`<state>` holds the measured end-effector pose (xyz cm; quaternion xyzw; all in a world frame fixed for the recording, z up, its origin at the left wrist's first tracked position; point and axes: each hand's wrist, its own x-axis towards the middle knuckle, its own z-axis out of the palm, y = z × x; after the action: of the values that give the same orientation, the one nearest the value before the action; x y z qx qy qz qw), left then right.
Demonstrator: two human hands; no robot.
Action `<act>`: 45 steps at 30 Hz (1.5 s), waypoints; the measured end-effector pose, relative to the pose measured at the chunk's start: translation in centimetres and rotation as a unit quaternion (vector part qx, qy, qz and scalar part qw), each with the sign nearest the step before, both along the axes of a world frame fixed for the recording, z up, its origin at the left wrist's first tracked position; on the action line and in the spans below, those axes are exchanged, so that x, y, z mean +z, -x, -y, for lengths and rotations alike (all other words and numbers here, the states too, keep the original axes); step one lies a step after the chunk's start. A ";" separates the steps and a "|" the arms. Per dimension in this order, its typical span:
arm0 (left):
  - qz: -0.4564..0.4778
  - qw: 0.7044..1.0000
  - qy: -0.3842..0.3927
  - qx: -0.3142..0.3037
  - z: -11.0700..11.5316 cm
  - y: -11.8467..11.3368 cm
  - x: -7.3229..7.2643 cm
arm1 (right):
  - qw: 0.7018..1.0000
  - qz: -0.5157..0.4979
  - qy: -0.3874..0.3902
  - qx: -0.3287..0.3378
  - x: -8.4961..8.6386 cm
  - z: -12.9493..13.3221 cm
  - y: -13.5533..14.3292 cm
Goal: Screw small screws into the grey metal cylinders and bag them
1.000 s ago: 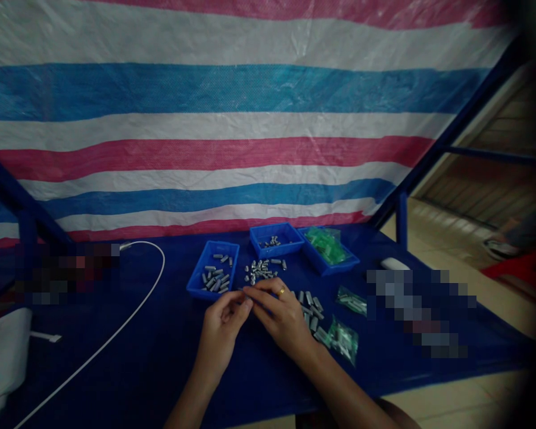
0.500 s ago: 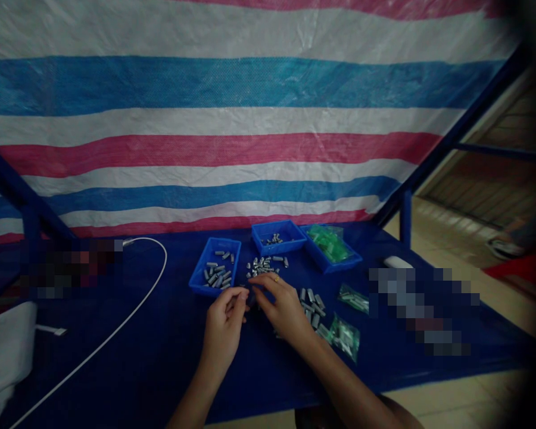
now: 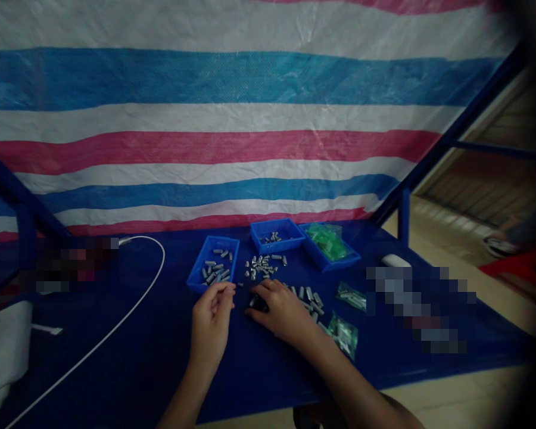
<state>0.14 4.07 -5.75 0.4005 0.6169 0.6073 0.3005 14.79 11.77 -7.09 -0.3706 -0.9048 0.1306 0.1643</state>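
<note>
My left hand (image 3: pixel 212 310) is closed in a pinch just in front of the left blue bin (image 3: pixel 190 282), which holds several small metal cylinders (image 3: pixel 214 274). What its fingertips hold, if anything, is too small to make out. A tiny dark piece (image 3: pixel 240 285) shows beside those fingertips. My right hand (image 3: pixel 280 307) curls its thumb and fingers around a small dark, shiny object (image 3: pixel 259 302) low over the table. Beyond that hand lies a pile of small metal screw-like pieces (image 3: pixel 259 265). More metal cylinders (image 3: pixel 311 298) lie to its right, partly hidden by it.
A second blue bin (image 3: pixel 274 247) holds a few small metal pieces; a third (image 3: pixel 339 263) holds green plastic bags (image 3: pixel 326 241). Two filled bags (image 3: pixel 345 333) lie on the right. A white cable (image 3: pixel 129 316) curves across the left. A striped sheet (image 3: pixel 232 143) hangs behind.
My hands have moved apart. The left one has shifted a little left and the right one has settled lower, with the dark object now visible under its fingers.
</note>
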 end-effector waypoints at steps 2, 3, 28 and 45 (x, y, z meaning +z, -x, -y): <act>-0.012 1.000 0.006 -0.020 0.0 -0.4 -0.3 | 1.000 0.003 0.001 0.004 -0.2 0.2 0.4; -0.019 0.999 0.010 -0.031 -0.1 -0.5 -0.5 | 1.000 -0.005 0.006 0.009 -0.3 0.2 0.6; -0.031 0.994 0.003 -0.108 -0.2 -0.7 -0.8 | 0.965 -0.214 -0.048 0.147 1.6 1.4 0.2; -0.042 0.994 0.017 -0.102 -0.1 -1.0 -0.4 | 0.905 -0.412 -0.086 0.060 1.5 1.5 -0.2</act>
<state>1.15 4.20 -6.15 0.4808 0.5953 0.5458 0.3416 15.03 10.27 -5.61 -0.2129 -0.7850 0.2030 0.5452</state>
